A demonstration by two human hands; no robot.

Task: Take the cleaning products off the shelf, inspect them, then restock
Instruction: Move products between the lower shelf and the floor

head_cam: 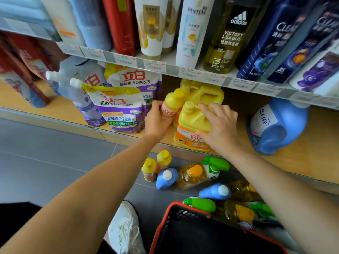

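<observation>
Yellow detergent jug (190,125) stands at the front edge of the lower wooden shelf (311,158), with a second jug of the same kind (205,92) right behind it. The right hand (220,129) is clamped over its shoulder, fingers draped across the top beside the cap and thumb pressed to the orange label. The left hand (157,120) is closed round a small yellow-capped bottle (171,105), which touches the jug's left side.

The jug looks full, so probably heavy for a one-handed lift by the shoulder. Its plastic is stiff but smooth, and the moulded handle behind the cap seems the surer hold. The small bottle should be light and easy in one hand, gripped round the body.

Laundry refill pouches (121,110) lean just to the left, soft and likely to slump if brushed. A blue detergent jug (275,129) sits apart to the right. The upper shelf's price-tag rail (201,74) overhangs closely, so headroom for lifting looks tight; drawing the jug forward seems easier than raising it.

On the floor below stand or lie small yellow-capped bottles (156,167), blue white-capped bottles (167,178), an amber bottle with an orange cap (192,175) and green trigger sprayers (216,164), next to a red-rimmed basket (163,224). They crowd the spot under the shelf edge.
</observation>
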